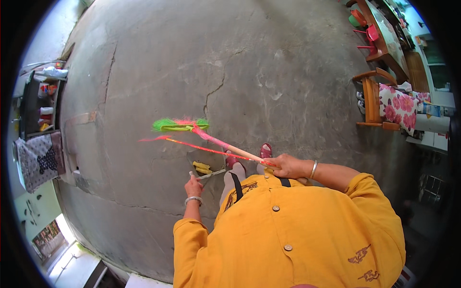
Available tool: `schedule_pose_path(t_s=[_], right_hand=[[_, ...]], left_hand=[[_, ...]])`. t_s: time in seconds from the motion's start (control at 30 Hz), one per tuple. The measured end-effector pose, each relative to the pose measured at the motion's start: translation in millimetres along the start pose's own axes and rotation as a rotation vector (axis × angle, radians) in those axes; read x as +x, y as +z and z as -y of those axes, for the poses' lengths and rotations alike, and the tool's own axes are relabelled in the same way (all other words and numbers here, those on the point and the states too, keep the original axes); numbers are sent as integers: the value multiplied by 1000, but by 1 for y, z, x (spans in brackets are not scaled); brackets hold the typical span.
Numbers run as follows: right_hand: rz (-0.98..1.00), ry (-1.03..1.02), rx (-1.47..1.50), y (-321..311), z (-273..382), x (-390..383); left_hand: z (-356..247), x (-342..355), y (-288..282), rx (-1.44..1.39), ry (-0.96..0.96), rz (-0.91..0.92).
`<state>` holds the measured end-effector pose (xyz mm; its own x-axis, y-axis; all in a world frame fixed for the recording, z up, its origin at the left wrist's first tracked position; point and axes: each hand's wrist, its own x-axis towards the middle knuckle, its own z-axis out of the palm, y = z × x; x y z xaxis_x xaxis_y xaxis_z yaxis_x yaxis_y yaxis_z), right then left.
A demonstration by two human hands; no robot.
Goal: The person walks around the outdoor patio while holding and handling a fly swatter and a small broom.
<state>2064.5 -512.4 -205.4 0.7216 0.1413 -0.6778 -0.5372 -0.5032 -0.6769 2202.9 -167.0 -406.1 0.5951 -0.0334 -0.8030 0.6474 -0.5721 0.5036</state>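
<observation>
My right hand [287,166], a silver bangle at its wrist, is closed around the pale wooden handle of a broom [232,148]. The broom's green and pink bristles lie out ahead on the left. Gripped in the same hand is a thin red stick [211,150] with a wispy pink tip, running beside the broom. My left hand [193,187] is closed lower on the left, a bracelet on its wrist. It appears to hold a dark dustpan-like thing [218,159] with a pale edge. Yellow pieces [202,167] show there; the grip itself is partly hidden.
Cracked grey concrete floor [158,72] spreads around my feet in red shoes [265,150]. On the right stand a wooden chair [370,101] with a floral cushion [397,108] and a table [391,43]. A dark shelf [32,105] lines the left wall.
</observation>
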Motion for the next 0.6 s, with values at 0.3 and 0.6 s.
schedule_pose_path(t_s=[0.3, 0.6], right_hand=[[-2, -122, -399, -11, 41, 3], [-26, -325, -579, -12, 47, 25]], left_hand=[[-50, -19, 5, -334, -94, 27], [-102, -50, 35, -957, -3, 469]])
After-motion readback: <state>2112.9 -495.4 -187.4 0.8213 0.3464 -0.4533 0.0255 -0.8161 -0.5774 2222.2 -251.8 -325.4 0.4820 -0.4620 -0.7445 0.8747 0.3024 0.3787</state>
